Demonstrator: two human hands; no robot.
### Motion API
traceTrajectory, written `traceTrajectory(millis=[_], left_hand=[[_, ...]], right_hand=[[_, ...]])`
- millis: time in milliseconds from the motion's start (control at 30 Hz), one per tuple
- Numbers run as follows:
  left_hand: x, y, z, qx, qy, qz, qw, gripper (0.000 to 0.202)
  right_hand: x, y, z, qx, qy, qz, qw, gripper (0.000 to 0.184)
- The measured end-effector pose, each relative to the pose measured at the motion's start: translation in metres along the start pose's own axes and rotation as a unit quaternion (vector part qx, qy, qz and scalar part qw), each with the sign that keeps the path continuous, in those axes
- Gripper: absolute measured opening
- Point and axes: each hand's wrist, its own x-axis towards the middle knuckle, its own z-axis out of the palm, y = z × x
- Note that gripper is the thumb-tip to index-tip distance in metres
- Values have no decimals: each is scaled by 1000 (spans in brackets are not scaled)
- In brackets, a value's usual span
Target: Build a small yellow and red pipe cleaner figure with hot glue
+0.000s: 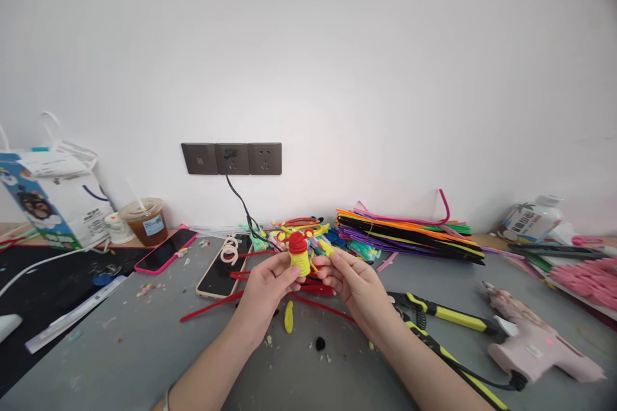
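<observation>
My left hand (273, 286) pinches a small figure (299, 257) made of coiled pipe cleaner, yellow below and red on top. It is held upright above the table. Just to its right, the fingers of my right hand (354, 276) are closed on a short yellow pipe cleaner piece (326, 248). Whether that piece touches the figure I cannot tell. On the table below lies a loose folded yellow pipe cleaner piece (288, 316), with a black pompom-like bit (321, 343) to its right. Red pipe cleaners (212, 307) stretch out behind and under my hands.
A bundle of coloured pipe cleaners (409, 236) lies by the wall. Yellow-black pliers (446, 314) and a pink glue gun (535, 340) with its cord are at right. Two phones (166, 250), a drink cup (144, 221) and a carton (62, 199) stand left.
</observation>
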Motion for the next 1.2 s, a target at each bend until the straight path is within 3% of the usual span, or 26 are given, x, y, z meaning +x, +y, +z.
traceTrajectory(millis=[400,1200], left_hand=[[0,0,1,29,2,-8,1000,45],[-1,-1,1,43,-30,-16,998,44]], right_hand=[[-5,4,-1,-74,31,-41,996,42],[-4,7,1,-10,38,-28,999,37]])
